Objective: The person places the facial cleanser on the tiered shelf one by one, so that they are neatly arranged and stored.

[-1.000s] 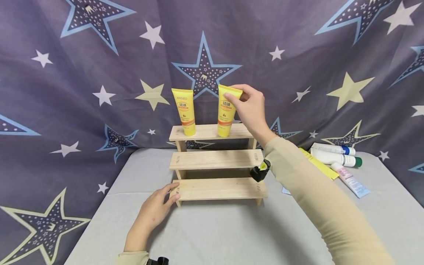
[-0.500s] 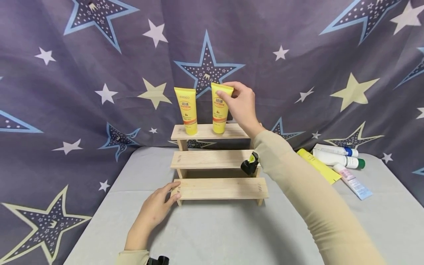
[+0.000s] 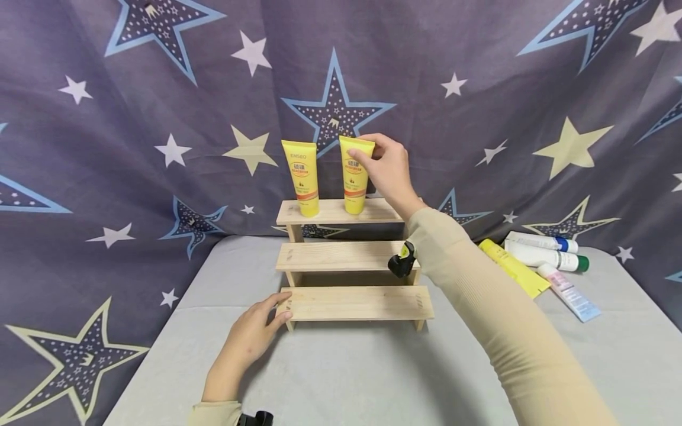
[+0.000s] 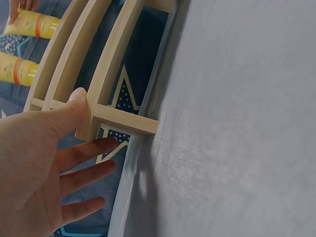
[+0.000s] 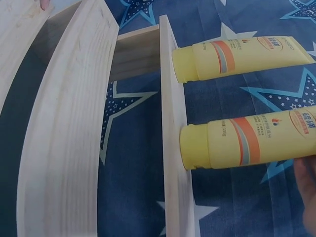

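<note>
My right hand pinches the upper end of a yellow squeeze tube, thumb on its printed front. Cap down, that tube stands on the top step of a wooden three-step stand; in the right wrist view its cap meets the plank. A matching yellow tube stands just left of it, apart and untouched. My left hand rests against the left end of the lowest step. In the left wrist view its fingers are spread and fairly straight beside the plank's end.
Right of the stand, several tubes lie on the grey-covered table: a yellow one, a white one with a green cap, one with a blue cap, a pink-and-blue one. A star-patterned curtain hangs close behind.
My right hand has shifted the second yellow tube left along the top step, closer to the first, and now keeps it there. The left hand stays at the stand's lower left end.
</note>
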Tool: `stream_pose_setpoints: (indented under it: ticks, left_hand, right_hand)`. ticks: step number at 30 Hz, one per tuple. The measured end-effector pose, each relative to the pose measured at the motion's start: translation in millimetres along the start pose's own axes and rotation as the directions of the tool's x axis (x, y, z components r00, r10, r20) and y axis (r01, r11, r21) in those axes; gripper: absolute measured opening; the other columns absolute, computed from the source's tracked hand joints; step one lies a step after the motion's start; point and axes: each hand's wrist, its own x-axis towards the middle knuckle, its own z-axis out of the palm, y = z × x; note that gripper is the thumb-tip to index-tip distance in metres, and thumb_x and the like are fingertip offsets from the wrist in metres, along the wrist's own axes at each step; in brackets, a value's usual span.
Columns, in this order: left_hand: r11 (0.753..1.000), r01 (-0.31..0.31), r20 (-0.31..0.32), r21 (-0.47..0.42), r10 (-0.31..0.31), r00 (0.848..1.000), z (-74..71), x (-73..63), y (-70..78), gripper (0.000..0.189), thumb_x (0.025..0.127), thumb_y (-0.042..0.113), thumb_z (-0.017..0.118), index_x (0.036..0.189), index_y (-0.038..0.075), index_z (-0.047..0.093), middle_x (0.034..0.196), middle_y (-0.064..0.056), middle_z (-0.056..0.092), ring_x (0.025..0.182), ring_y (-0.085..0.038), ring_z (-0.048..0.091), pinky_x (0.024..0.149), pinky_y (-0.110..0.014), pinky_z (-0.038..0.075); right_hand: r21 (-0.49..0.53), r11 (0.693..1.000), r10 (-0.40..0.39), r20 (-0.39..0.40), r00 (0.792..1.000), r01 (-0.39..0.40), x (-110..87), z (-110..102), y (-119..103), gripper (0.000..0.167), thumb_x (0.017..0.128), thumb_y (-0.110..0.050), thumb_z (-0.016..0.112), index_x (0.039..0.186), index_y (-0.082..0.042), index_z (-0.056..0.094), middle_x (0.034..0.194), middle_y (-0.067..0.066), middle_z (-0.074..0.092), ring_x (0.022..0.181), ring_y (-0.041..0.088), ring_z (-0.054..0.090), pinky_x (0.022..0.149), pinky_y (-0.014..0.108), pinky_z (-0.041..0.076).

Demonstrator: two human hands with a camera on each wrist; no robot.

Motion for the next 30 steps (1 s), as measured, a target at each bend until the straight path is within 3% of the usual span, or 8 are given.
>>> stream_pose_setpoints:
  ticks: [14, 22, 30]
  left_hand:
    - [1.0, 0.008, 0.001, 0.007, -0.008, 1.0, 1.4, 0.5, 0.0, 0.048, 0.101, 0.04, 0.056, 0.145, 0.021, 0.051, 0.137, -0.019, 0.057, 0.126, -0.042, 0.052, 0.101, -0.063, 0.039]
    - [1.0, 0.009, -0.004, 0.011, -0.009, 1.0, 1.9, -0.5, -0.6, 0.048, 0.101, 0.039, 0.056, 0.145, 0.021, 0.051, 0.138, -0.018, 0.056, 0.126, -0.042, 0.052, 0.102, -0.063, 0.039]
    - [0.999, 0.029, 0.008, 0.021, -0.03, 1.0, 1.0, -0.1, 1.2, 0.05, 0.101, 0.042, 0.054, 0.147, 0.022, 0.048, 0.141, -0.018, 0.054, 0.127, -0.044, 0.051, 0.101, -0.064, 0.039]
  right_hand:
    - [0.003, 0.997, 0.073, 0.115, 0.991, -0.073, 0.2, -6, -1, 0.042, 0.09, -0.013, 0.076, 0.129, -0.006, 0.062, 0.112, 0.01, 0.069, 0.1, 0.019, 0.065, 0.089, 0.03, 0.052]
    - [0.107, 0.992, 0.053, 0.145, 0.988, -0.069, -10.9, -26, -2, 0.048, 0.091, -0.012, 0.074, 0.136, -0.006, 0.058, 0.123, 0.011, 0.067, 0.111, 0.02, 0.065, 0.095, 0.029, 0.051]
    - [0.098, 0.993, 0.047, 0.138, 0.989, -0.061, -29.4, -49, 3, 0.042, 0.09, -0.011, 0.075, 0.13, -0.003, 0.062, 0.123, 0.014, 0.067, 0.113, 0.021, 0.064, 0.097, 0.03, 0.05]
